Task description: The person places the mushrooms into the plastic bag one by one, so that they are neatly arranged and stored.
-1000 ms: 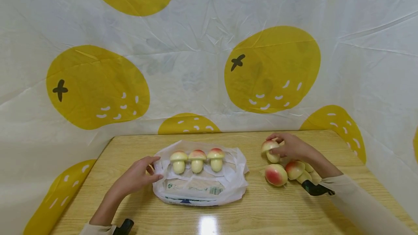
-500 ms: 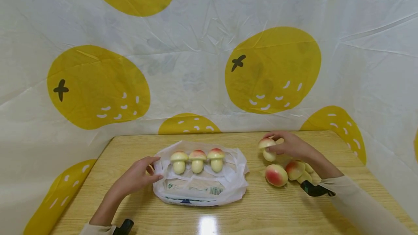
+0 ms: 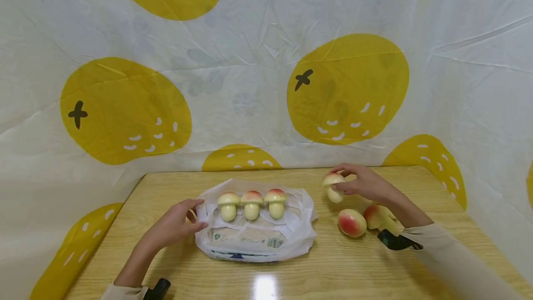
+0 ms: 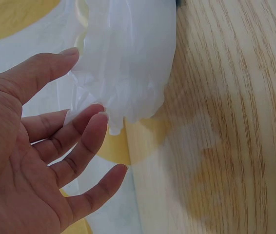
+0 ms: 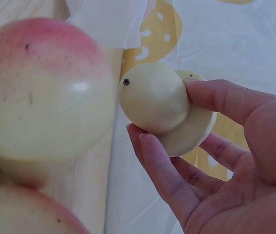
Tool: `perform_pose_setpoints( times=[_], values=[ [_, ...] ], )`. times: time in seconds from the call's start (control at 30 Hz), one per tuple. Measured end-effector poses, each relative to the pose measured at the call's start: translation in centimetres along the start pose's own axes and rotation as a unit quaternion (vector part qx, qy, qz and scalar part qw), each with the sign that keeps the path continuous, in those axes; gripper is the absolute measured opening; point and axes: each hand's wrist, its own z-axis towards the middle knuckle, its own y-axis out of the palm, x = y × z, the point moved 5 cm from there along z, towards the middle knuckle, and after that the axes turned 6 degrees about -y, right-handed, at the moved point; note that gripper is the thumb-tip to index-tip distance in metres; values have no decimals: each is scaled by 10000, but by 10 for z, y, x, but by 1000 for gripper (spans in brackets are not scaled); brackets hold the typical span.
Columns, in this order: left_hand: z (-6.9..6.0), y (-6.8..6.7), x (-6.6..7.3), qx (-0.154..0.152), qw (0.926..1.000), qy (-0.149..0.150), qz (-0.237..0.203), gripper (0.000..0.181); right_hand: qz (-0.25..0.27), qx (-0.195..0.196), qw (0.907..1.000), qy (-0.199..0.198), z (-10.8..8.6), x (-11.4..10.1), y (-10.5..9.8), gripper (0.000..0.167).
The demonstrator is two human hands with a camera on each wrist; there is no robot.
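My right hand [image 3: 366, 183] grips a model mushroom [image 3: 332, 180], cream with a reddish cap, above the table's right side. In the right wrist view the thumb and fingers pinch this mushroom [image 5: 152, 97] around its cap and stem. A white translucent plastic bag [image 3: 306, 235] lies flat at centre, with three similar mushrooms standing in a row on it: left mushroom [image 3: 228, 205], middle mushroom [image 3: 251, 205] and right mushroom [image 3: 275, 203]. My left hand [image 3: 175, 226] touches the bag's left edge, its fingers loosely bent. In the left wrist view the bag [image 4: 133, 63] meets the fingertips.
Below my right hand lies a mushroom [image 3: 351, 222] with its red cap facing me. Beside it, another mushroom [image 3: 376, 216] is partly hidden by the right wrist. The wooden table [image 3: 333, 272] ends at a white curtain [image 3: 250, 105] with yellow fruit prints.
My right hand has carried its mushroom left and slightly up, towards the bag. The left hand, the bag and the mushrooms on it look unmoved.
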Motion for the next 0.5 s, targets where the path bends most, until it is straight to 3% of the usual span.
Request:
perform_pose_setpoints(
  times=[0.5],
  values=[
    [0,1,0,-58,10000,1,-52,69,74,241,9996,-87,10,-22,6,45]
  ],
)
